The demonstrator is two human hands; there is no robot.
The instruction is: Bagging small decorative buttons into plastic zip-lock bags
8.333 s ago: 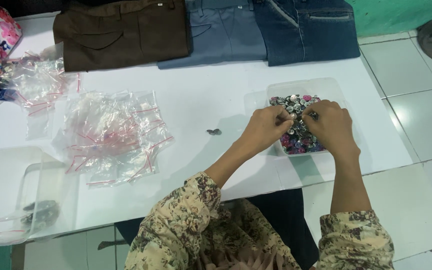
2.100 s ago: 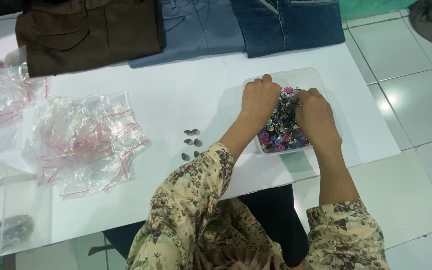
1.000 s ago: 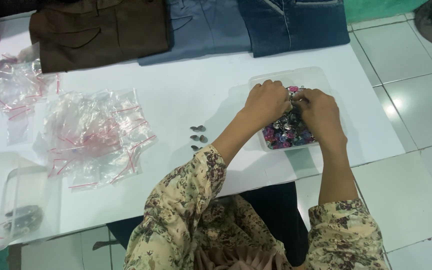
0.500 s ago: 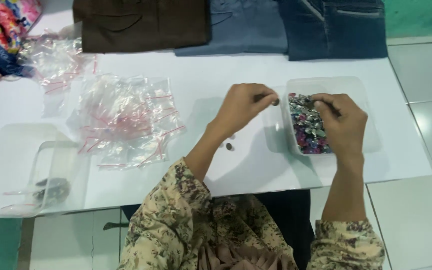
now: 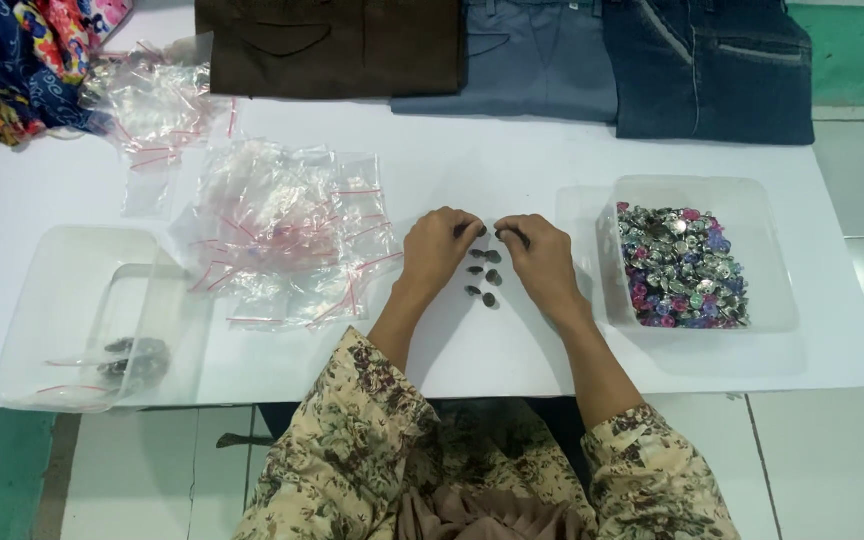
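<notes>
Five or so small dark buttons (image 5: 486,277) lie in a loose cluster on the white table (image 5: 512,160), between the two hands. Half a second ago only a couple of them lay there, and the right hand was over the button tub; since then it has come away from the tub to the middle of the table, and both hands now sit side by side above the cluster.

The left hand (image 5: 436,250) rests knuckles up just left of the buttons, fingers curled in with the tips pinched together; what they hold, if anything, cannot be told. The right hand (image 5: 542,260) mirrors it just right of the cluster, its fingertips closed on a small dark button (image 5: 508,233) at the thumb. Both forearms run back to floral-print sleeves (image 5: 372,440) at the near edge.

Right of the hands stands a clear plastic tub (image 5: 762,250), holding a heap of shiny silver, pink and purple buttons (image 5: 680,265). Left of the hands lies a pile of small clear zip bags (image 5: 282,235) with red seal strips. At the far left a second clear tub (image 5: 52,290) holds a bag with dark pieces inside. Along the far edge lie folded brown trousers (image 5: 332,45) and two pairs of blue jeans (image 5: 652,60).
</notes>
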